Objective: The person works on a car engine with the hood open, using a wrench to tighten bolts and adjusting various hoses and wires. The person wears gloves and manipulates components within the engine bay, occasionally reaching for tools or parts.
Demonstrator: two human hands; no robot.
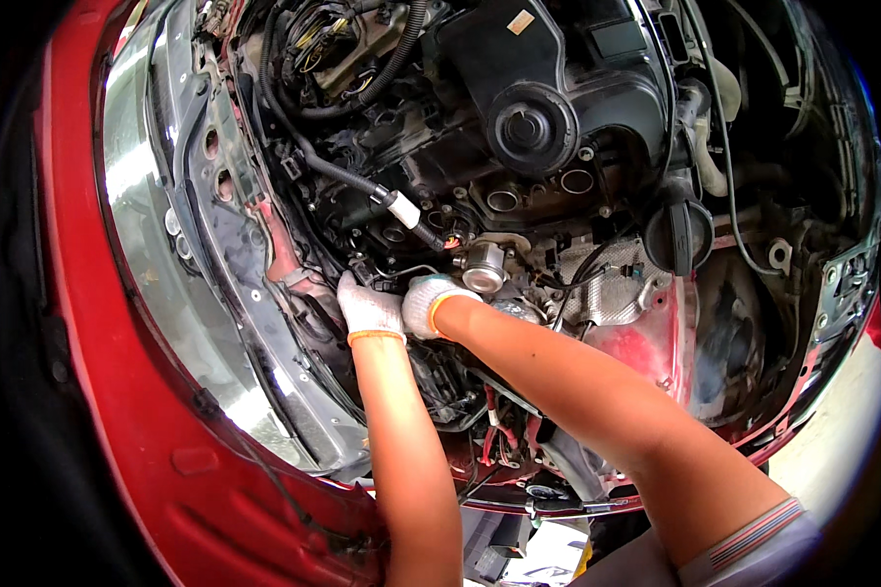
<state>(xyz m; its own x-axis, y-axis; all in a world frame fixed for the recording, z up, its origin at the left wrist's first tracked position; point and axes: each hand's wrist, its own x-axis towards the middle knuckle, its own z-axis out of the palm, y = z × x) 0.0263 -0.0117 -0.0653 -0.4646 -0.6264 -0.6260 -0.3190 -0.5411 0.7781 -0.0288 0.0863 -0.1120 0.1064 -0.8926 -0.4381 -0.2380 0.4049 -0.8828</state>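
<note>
"Red bodywork point(73, 245) curves down the far left, with windscreen glass point(132, 245) inside it, then a grey cowl point(227, 293). What follows?"

"Left hand point(374, 309), white-gloved, its fingers up against black fittings point(360, 267) at the engine's edge. Whether they grip anything, I cannot tell; the tips are lost in there."

"And moving right?"

"Above both hands, a corrugated conduit point(338, 174) carrying a white label point(402, 207). Below that, a thin metal pipe point(419, 269), then the right hand point(431, 301), just beside the left. Its fingers bend away from view, so I can't tell about those either. Whatever is being handled lies around those fittings and that pipe."

"Further over?"

"Orange wires point(452, 243) showing at the conduit's end, a silver cylinder point(485, 267), a textured heat shield point(617, 284), and a round black cap point(677, 235)."

"Risks?"

"I'd say 3: a leaning knuckle could bend the pipe, knit fabric could snag the wires, and poor feel through gloves could let something small drop into the gaps."
</note>
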